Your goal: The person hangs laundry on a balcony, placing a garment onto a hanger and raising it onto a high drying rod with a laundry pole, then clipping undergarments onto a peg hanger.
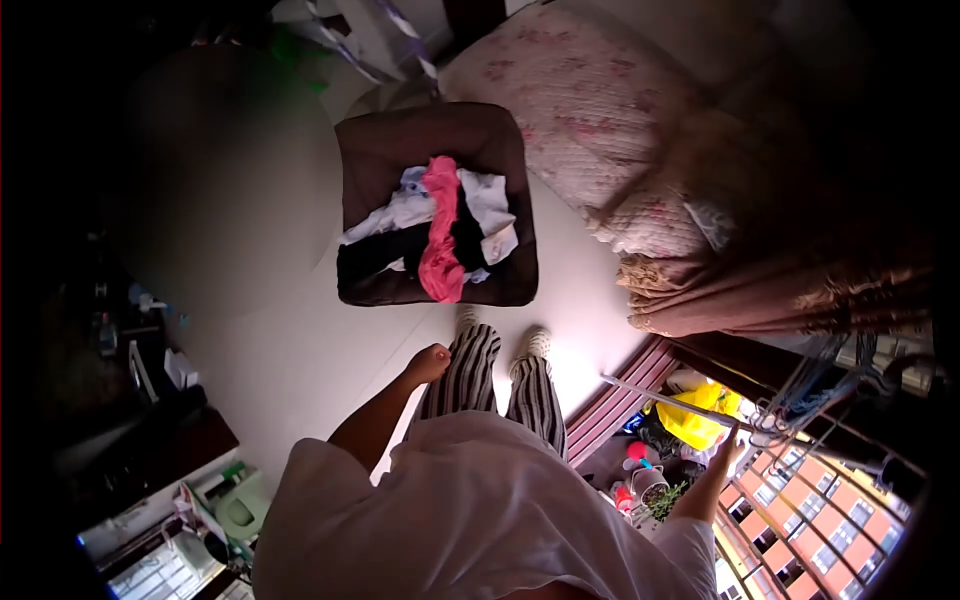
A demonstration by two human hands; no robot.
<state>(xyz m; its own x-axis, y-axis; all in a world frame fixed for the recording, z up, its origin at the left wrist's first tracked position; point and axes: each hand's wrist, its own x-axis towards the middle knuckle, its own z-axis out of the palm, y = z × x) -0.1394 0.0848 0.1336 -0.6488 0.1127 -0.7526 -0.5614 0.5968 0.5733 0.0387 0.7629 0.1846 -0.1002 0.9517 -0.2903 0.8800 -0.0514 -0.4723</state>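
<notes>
My left hand hangs beside my striped trouser leg, its fingers curled into a fist with nothing visible in it. Out to the right, my right hand is at a long thin metal pole and appears closed around it; its fingers are small and partly hidden. The pole slants across the window side, close to several wire hangers. On the floor in front of my feet stands a dark brown fabric laundry basket. In it lie a twisted pink garment, white clothes and black clothes.
A bed with a flowered quilt is ahead to the right, beside a brown curtain. At right are a slatted ledge, a yellow bag, a potted plant and window bars. A round pale surface stands at left.
</notes>
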